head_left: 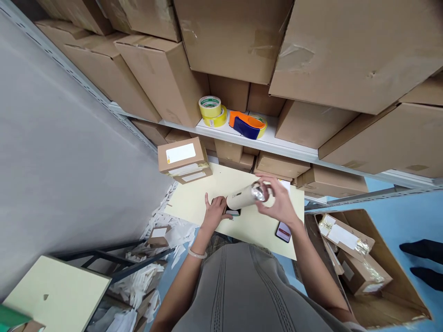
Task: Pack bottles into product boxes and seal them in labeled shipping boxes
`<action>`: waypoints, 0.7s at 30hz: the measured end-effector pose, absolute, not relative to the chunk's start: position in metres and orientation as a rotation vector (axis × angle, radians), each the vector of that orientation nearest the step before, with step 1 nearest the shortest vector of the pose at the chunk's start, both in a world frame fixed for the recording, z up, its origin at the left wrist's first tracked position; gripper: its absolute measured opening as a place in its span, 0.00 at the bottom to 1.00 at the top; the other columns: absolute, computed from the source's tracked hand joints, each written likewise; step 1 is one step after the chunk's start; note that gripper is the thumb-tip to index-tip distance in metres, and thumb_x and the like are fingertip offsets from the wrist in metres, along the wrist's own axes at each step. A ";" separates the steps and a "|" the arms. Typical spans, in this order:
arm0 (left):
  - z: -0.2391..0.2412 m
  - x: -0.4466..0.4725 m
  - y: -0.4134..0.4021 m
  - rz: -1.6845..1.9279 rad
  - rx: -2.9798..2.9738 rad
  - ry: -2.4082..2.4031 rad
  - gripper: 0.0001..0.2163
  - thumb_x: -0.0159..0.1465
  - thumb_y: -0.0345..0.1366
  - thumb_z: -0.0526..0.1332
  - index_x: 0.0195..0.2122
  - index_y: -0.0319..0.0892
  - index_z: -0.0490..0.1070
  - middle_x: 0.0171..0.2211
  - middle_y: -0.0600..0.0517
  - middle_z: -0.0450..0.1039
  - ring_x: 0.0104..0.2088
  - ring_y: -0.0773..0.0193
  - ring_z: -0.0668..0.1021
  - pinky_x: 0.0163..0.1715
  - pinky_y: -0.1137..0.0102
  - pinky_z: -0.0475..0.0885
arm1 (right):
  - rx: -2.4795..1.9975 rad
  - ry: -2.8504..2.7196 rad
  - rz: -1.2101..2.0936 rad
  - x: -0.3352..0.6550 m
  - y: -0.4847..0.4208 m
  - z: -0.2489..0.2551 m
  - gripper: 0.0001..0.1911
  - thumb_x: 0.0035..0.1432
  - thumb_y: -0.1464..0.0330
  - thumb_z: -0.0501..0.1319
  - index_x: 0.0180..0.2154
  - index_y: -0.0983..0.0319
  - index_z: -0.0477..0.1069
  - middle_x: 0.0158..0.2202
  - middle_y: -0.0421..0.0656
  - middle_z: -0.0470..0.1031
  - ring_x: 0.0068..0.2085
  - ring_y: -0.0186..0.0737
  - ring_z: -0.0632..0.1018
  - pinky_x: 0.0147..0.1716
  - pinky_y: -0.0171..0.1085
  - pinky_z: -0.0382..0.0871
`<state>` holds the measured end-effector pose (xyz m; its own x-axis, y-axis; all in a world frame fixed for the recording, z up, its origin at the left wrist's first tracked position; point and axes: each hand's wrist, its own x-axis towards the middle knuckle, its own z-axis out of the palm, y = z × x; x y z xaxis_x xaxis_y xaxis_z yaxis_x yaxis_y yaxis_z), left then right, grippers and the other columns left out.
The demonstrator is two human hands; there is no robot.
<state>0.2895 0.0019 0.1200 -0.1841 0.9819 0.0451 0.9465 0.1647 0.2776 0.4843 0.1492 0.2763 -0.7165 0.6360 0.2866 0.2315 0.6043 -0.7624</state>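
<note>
a: grey shirt (238, 286) below; what's being held?
b: right hand (278, 203) grips a cream tube (242, 198) by its shiny silver cap, left hand (215, 213) curls at the other end, grip unclear, just above a pale yellow table (188, 203) under box-filled shelves (297, 152).

Two stacked tape rolls (209, 105) (218, 120), one tape dispenser (245, 125), one phone (284, 231), one tube (244, 197)

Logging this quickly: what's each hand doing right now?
Left hand: low over the table, at one end of the cream tube; whether it grips cannot be told.
Right hand: closed on the tube's silver end.
</note>
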 end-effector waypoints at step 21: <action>0.126 0.237 0.020 0.219 1.711 2.687 0.26 0.66 0.45 0.56 0.63 0.40 0.62 0.49 0.38 0.72 0.51 0.48 0.74 0.63 0.37 0.39 | -1.328 -1.686 0.834 0.579 0.094 0.203 0.25 0.46 0.61 0.66 0.47 0.60 0.67 0.40 0.44 0.76 0.27 0.34 0.73 0.31 0.37 0.75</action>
<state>0.2375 0.0203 0.1262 -0.4251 0.8976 0.1168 0.9046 0.4170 0.0879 0.5791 0.0942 0.2027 -0.1136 0.9739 0.1964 0.4347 0.2265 -0.8716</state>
